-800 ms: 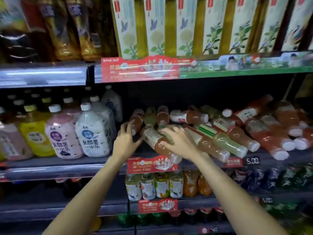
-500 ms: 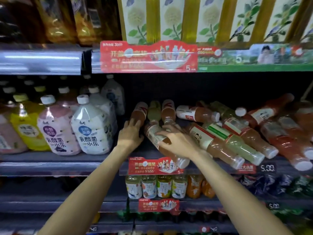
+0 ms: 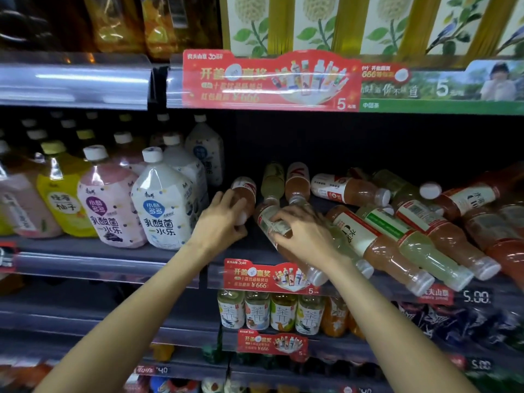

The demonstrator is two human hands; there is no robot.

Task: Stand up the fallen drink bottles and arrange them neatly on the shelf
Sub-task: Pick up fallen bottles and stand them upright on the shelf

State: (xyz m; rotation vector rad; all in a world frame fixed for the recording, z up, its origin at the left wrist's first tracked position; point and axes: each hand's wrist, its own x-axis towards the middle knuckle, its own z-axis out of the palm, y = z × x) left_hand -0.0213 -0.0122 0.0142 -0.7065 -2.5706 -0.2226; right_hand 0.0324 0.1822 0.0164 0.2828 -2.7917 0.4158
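Several tea bottles with white caps lie fallen in a heap on the middle shelf (image 3: 255,251). My left hand (image 3: 219,222) is wrapped around the cap end of an amber bottle (image 3: 246,191) lying at the heap's left edge. My right hand (image 3: 300,234) grips another amber bottle (image 3: 270,219) lying diagonally, cap toward the shelf's front edge. To the right lie an amber bottle with a white label (image 3: 368,239) and a pale green one (image 3: 419,251). Two more bottles (image 3: 296,180) lie behind my hands, pointing toward the back.
Large upright jugs, white (image 3: 161,211), pink (image 3: 109,205) and yellow (image 3: 61,199), stand left of the heap. A red promo tag (image 3: 269,276) hangs on the shelf's front edge. Upright tea bottles (image 3: 269,310) fill the shelf below. Boxed cartons (image 3: 340,21) stand on the shelf above.
The view has drawn closer and tilted down. My left hand has closed around the leftmost amber bottle's cap end. My right hand keeps hold of the diagonal bottle.
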